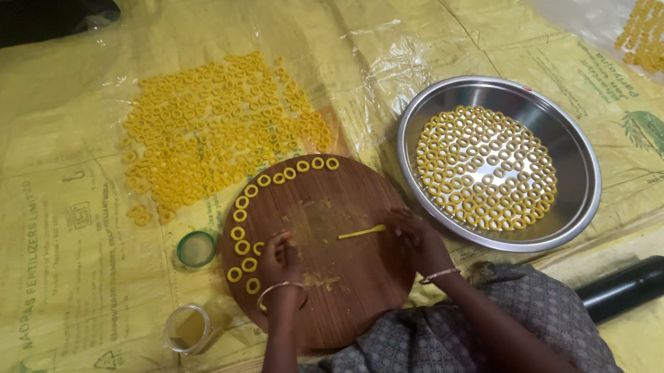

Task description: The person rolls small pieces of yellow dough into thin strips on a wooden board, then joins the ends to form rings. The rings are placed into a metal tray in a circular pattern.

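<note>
We see the left hand (278, 259) curled, fingertips on the round wooden board (344, 293), and the right hand (414, 235) pinching the end of a thin yellow dough strip (360, 231) at board centre. Small dough rings (289, 173) line the board's edge; a shiny steel pan (573, 142) of rings sits right, a green-rimmed lid (196, 249) and glass jar (186, 329) left, all on crinkled yellow plastic sheet (47, 244).

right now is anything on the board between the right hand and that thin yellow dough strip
Nothing visible. The right hand sits at the end of the dough strip, with only bare round wooden board around it. The formed rings lie along the board's far and left edge, near the left hand.
</note>
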